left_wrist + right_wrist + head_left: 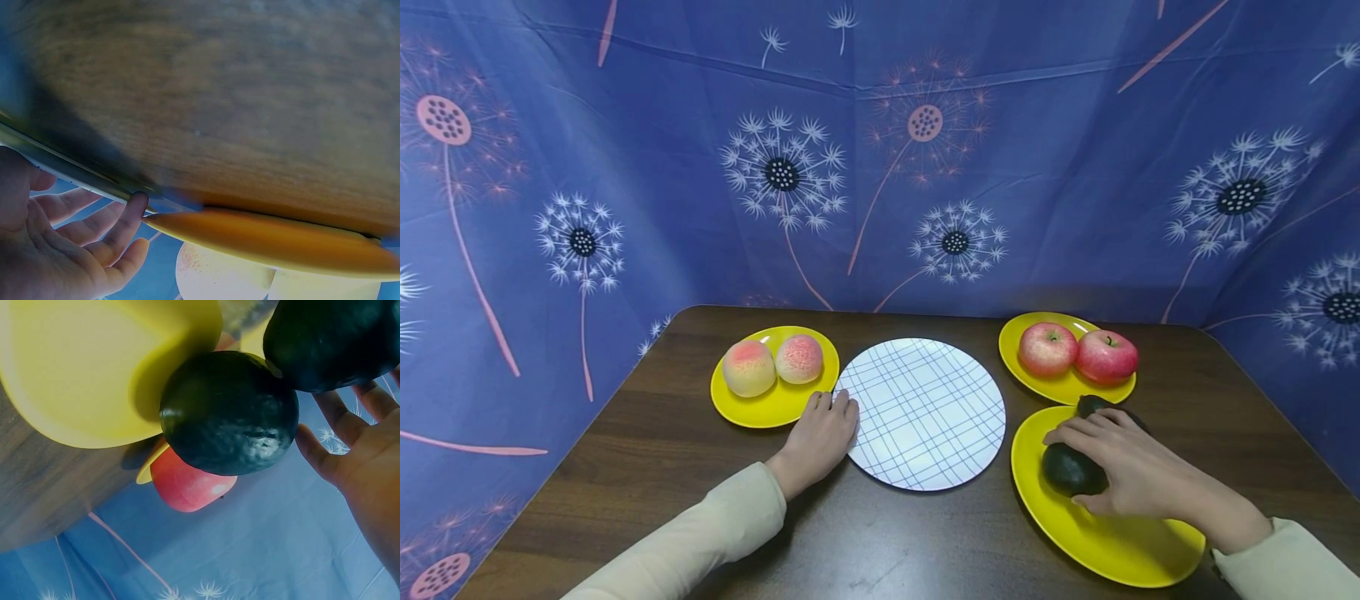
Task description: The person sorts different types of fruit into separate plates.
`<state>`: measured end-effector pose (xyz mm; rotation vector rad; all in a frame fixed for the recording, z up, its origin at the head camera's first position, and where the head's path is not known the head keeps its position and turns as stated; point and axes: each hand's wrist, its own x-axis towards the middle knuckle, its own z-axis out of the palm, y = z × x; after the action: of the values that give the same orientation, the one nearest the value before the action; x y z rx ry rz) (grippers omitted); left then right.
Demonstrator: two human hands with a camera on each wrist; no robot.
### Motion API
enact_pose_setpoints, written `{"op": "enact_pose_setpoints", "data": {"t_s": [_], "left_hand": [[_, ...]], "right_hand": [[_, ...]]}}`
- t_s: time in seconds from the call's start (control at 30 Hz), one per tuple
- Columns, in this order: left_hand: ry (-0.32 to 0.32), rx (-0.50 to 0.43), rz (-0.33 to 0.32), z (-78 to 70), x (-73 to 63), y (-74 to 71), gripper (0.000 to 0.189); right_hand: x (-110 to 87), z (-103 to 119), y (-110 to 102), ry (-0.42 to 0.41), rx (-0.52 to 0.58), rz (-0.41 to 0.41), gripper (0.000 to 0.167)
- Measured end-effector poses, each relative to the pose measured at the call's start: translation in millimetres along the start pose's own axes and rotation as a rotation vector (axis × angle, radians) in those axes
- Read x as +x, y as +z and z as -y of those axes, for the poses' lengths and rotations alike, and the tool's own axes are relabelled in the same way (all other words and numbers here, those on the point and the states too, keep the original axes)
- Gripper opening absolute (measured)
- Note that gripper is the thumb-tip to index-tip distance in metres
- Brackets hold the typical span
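Observation:
My right hand (1127, 471) grips a dark green avocado (1072, 471), fingers over its far side and thumb at its near side, above a yellow oval plate (1120, 554). A second avocado (230, 412) sits beside it toward the plate's far end, partly hidden by the hand in the head view. In the right wrist view, the gripped avocado (337, 340) overlaps the fingers. My left hand (822, 440) rests its fingertips on the left rim of a round white plate (925, 417) with blue crossed lines. Its fingers are loosely bent in the left wrist view (75, 244).
Two peaches (748, 369) lie on a yellow plate (752, 412) at the left, close to the white plate. Two red apples (1107, 357) lie on another yellow plate (1030, 377) at the back right. Behind the brown wooden table (865, 542) hangs a blue dandelion-print cloth (865, 233).

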<state>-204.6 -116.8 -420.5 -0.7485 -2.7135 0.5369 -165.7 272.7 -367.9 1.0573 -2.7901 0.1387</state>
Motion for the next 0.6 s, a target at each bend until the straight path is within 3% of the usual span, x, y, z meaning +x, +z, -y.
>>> {"op": "enact_pose_setpoints", "data": {"t_s": [0.6], "left_hand": [[0.008,-0.001,0.017,0.1,-0.4,-2.5,0.041]], "right_hand": [[-2.3,-0.3,0.9,0.025,0.054,0.004,0.071]]}}
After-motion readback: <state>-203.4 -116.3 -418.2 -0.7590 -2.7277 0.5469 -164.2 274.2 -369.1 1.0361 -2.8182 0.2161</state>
